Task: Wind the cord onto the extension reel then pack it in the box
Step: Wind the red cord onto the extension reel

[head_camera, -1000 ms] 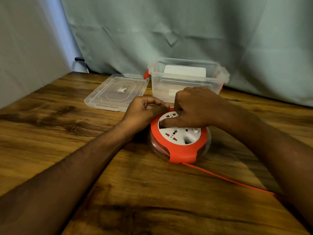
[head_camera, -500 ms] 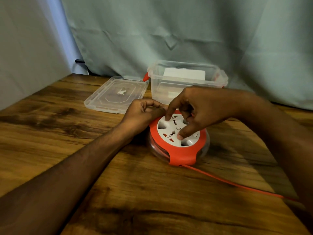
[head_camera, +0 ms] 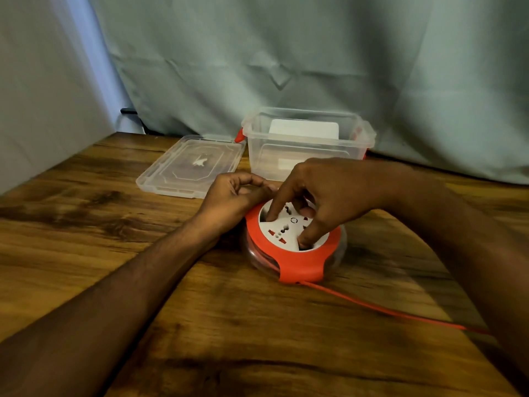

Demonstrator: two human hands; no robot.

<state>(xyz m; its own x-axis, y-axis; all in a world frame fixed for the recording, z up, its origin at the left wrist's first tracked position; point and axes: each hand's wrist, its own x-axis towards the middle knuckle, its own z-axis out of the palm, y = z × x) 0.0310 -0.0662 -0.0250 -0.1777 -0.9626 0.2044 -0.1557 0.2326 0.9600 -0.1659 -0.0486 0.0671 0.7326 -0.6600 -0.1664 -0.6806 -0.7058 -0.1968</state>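
Here the extension reel (head_camera: 294,247), a round orange frame over a clear drum with a white socket face, lies flat on the wooden table (head_camera: 114,253), directly under the right hand (head_camera: 329,196). That hand arches over the socket face with its fingers bent: the forefinger tip presses down at the face's far-left edge and the thumb tip presses into a recess at its near-right edge, the other fingers curled above the middle, so it has the white disc pinched between forefinger and thumb. The left hand (head_camera: 232,199) sits just to the left of the right one, its fingers curled in against the orange rim at the reel's far-left side; whether it truly grips the rim or only braces against it cannot be told, as the fingertips are tucked out of sight. The orange cord (head_camera: 386,309) leaves the reel at its near edge, below the right hand, and runs across the table toward the right forearm. Just beyond both hands stands the clear plastic box (head_camera: 306,147), open-topped, with something white inside it. Its clear lid (head_camera: 189,164) lies flat on the table beyond the left hand, beside the box.
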